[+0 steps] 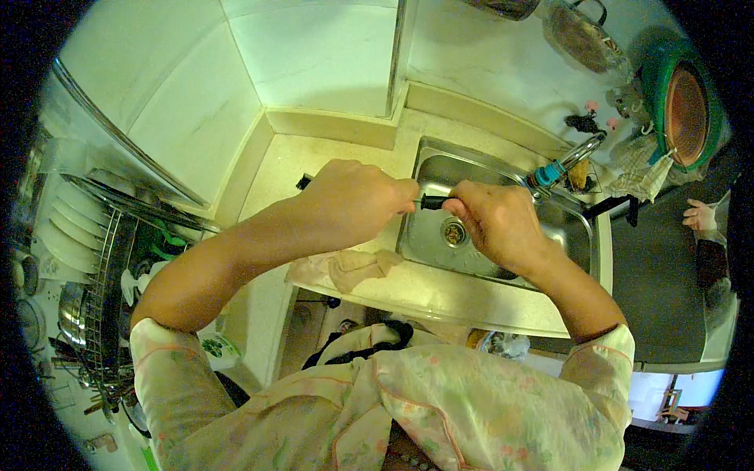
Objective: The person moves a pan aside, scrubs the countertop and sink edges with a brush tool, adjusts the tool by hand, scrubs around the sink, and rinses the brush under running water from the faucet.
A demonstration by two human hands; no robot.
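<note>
My left hand (357, 200) is closed in a fist over the counter, left of the sink. My right hand (499, 224) is closed above the steel sink (510, 158). Between them runs a slim tool with a black handle (432, 202), gripped from both sides; the fingers hide most of it, so its exact kind cannot be made out. A small black piece (305, 182) shows beyond my left fist; whether it belongs to the same tool is unclear. Below my left hand, a beige cloth (361, 269) lies crumpled on the counter's front edge.
A tap with a blue fitting (550, 173) stands at the sink's back right. Plates (75, 228) stand in a dish rack (110, 275) at left. Green and orange basins (687, 114) hang at upper right. What looks like another person's hand (699, 216) shows far right.
</note>
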